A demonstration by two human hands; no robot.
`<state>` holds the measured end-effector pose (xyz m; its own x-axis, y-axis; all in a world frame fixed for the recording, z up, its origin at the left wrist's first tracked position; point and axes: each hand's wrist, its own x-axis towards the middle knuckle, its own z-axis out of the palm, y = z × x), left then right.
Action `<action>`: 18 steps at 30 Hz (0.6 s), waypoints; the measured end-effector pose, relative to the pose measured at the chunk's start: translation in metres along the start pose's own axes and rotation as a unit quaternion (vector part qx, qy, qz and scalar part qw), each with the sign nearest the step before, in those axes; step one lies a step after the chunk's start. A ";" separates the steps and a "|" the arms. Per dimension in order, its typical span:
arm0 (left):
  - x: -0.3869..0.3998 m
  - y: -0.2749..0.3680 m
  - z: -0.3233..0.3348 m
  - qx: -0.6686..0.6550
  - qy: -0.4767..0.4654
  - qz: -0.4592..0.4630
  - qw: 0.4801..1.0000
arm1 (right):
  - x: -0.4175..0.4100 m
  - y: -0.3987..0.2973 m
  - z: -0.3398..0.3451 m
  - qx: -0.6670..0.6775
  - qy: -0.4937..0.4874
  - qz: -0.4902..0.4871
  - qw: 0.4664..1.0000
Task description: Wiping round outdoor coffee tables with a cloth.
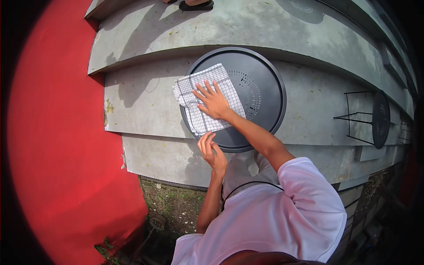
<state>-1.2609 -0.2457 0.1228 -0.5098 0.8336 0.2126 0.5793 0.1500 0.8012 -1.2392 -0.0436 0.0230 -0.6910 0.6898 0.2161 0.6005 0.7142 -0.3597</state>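
A checked white-and-grey cloth lies spread over the left part of a round dark table top, one side hanging past the raised rim. My right hand rests flat on the cloth, palm down with fingers spread. At the near left rim is my left hand, its fingers loosely bent and nothing visible in its grasp. Its fingertips are close to the cloth's near corner; whether they touch it I cannot tell. Small perforations form curved rows in the table top, partly covered by the cloth.
Broad concrete steps surround the table. A red surface borders them on the left. Another round dark table with thin metal legs stands at right. Another person's foot in a black shoe shows at the top. Soil lies below the steps.
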 end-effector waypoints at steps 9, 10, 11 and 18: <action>-0.006 -0.064 0.051 0.172 -0.168 -0.076 0.968 | -0.179 -0.023 -0.071 0.310 0.151 0.262 0.902; 0.002 -0.066 0.054 0.238 -0.160 -0.067 0.956 | -0.193 -0.017 -0.087 0.207 0.197 0.263 0.922; 0.012 -0.071 0.057 0.304 -0.149 -0.058 0.939 | -0.204 -0.013 -0.101 0.128 0.227 0.277 0.925; 0.084 -0.109 0.041 0.333 -0.106 0.059 0.935 | -0.234 0.047 -0.099 0.014 0.179 0.509 0.842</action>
<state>-1.3407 -0.1704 0.0305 -0.3199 0.9416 0.1047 0.9275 0.2887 0.2373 -1.0096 -0.1592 0.0452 0.3441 0.9381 0.0405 0.7954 -0.2683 -0.5435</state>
